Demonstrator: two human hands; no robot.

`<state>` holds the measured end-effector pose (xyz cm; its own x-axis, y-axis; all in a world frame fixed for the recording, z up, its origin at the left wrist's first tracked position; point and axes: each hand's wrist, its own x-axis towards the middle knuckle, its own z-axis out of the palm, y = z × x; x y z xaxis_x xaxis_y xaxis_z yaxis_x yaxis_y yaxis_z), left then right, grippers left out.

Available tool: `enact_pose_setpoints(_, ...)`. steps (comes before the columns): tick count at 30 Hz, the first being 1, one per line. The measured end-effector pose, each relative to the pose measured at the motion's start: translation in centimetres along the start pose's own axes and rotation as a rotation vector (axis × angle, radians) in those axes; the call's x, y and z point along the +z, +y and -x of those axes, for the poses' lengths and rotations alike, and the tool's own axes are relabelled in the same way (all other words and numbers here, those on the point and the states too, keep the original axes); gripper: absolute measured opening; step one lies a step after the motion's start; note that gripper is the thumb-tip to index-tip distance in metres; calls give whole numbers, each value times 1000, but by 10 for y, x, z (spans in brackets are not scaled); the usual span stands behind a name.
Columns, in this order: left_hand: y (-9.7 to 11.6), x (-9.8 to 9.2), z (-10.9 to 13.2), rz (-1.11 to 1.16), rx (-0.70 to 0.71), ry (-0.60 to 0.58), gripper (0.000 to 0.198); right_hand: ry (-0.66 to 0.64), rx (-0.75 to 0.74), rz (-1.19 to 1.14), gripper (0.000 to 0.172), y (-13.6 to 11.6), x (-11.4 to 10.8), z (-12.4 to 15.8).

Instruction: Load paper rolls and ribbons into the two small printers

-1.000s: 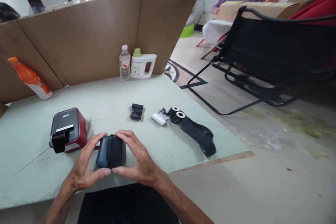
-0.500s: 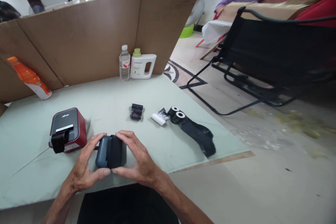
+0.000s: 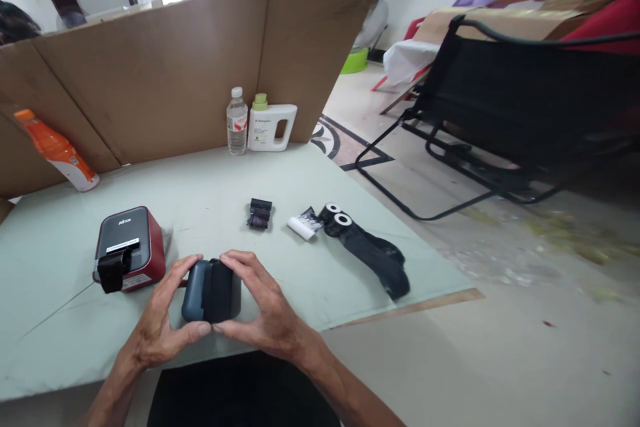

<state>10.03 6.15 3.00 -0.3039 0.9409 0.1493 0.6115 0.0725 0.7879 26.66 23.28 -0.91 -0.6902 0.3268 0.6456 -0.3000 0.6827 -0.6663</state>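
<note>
Tabletop (image 3: 200,190); hands (image 3: 163,320) (image 3: 269,310) around — perhaps — a case (image 3: 217,292)

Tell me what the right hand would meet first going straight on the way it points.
The dark device, first: it lies between the thumb and fingers of the right hand, seemingly touching both. Next comes the left hand, though depth is unclear.

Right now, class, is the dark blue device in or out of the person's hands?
In: the left hand and right hand clasp the dark blue device, fingertips at its far edge, thumbs at its near edge.
</note>
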Motion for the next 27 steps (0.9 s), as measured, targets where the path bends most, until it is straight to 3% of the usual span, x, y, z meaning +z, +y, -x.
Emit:
enact_pose_setpoints(11,0,2,2,17,1,6,83,9,-22,-7,85,-1,0,-3)
enact_pose_setpoints(27,-13,34,10,32,5,180,69,-16,18,-61,94,5,6,1)
